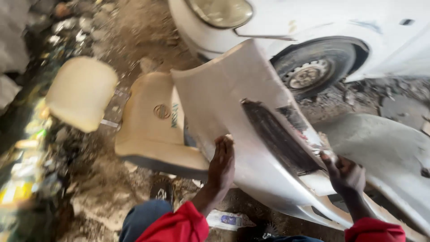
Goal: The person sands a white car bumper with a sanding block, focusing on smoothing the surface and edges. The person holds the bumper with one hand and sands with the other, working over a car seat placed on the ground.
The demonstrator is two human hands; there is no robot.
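Note:
A long white car bumper (233, 103) lies tilted across the middle of the view, with a dark slot and scraped patches on its face. My left hand (221, 163) presses flat against its lower left edge, fingers together. My right hand (345, 172) grips the bumper's right side near the dark slot. Red sleeves cover both my forearms. Another white body panel (385, 148) lies just to the right, under the bumper's end.
A white car (322, 22) stands behind, its front wheel (311, 71) close to the bumper. A cream car seat (152, 130) with its headrest (80, 92) lies on the dirt ground to the left. Litter lines the left edge.

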